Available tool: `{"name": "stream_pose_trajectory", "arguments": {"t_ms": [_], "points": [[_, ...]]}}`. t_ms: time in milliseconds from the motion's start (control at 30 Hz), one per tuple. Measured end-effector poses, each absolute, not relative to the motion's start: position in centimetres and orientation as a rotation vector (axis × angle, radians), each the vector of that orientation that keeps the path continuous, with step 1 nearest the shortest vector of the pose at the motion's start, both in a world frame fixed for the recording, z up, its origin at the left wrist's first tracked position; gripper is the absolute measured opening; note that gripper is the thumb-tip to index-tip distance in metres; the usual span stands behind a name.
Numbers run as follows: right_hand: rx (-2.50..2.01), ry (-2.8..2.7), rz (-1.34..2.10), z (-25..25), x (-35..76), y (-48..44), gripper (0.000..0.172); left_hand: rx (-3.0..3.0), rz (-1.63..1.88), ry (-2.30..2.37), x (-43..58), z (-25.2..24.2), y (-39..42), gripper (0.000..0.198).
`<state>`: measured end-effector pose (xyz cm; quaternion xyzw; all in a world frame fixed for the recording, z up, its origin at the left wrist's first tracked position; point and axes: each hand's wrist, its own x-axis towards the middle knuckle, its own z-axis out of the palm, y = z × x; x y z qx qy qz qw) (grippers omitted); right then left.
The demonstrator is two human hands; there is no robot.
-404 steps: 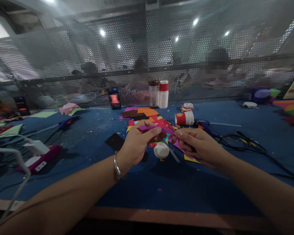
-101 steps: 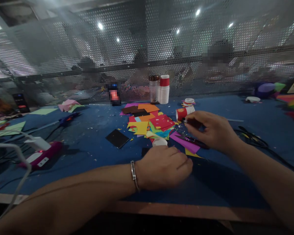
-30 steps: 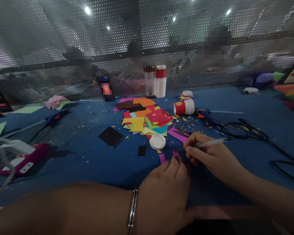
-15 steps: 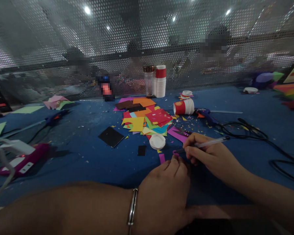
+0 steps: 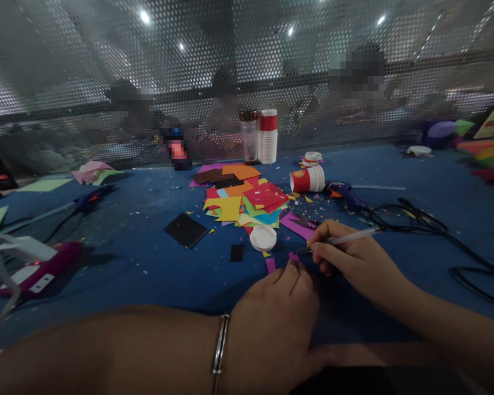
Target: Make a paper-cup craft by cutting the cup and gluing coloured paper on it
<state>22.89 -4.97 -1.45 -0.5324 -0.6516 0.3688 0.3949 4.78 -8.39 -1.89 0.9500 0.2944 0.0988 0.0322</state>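
My right hand (image 5: 348, 255) is closed around a clear-barrelled pen (image 5: 356, 236), its dark tip pointing left. Just beside that tip, a small purple paper piece (image 5: 293, 256) sticks out past the fingertips of my left hand (image 5: 282, 312). Those left fingers are pressed together on the paper, and most of what they pinch is hidden. A short purple paper strip (image 5: 270, 265) lies left of the fingertips. Beyond it rests a white round lid (image 5: 263, 237). Dark-handled scissors (image 5: 307, 221) lie on purple paper (image 5: 294, 224) behind my right hand.
A pile of coloured paper (image 5: 241, 200) covers the table's middle, with black sheets (image 5: 185, 230) nearby. Behind it stand a jar (image 5: 249, 137) and stacked paper cups (image 5: 267, 137). Tipped cups (image 5: 307, 179), a glue gun (image 5: 346, 195) and its cable (image 5: 428, 219) are right; a power strip (image 5: 45, 269) is left.
The pen has tilted slightly, and its tip has shifted a little right at the edge of the purple paper piece. My left hand keeps nearly the same place. The view has drifted slightly.
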Motion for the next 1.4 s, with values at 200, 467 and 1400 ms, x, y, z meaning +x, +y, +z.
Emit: {"name": "stream_pose_trajectory", "arguments": {"t_ms": [200,467,1400], "points": [[-1.376,-1.681,0.905,-1.64,22.91,-4.96,0.009,2.938,0.258,0.891,4.70,-1.81,-8.32,0.072],[-1.384,-1.693,0.842,-1.68,22.92,-5.03,0.010,2.942,0.295,0.905,4.67,-1.97,-8.46,0.072],[-1.365,-1.661,0.908,-1.40,22.77,-5.06,0.007,2.925,0.327,0.903,4.59,-2.00,-8.44,0.069]]}}
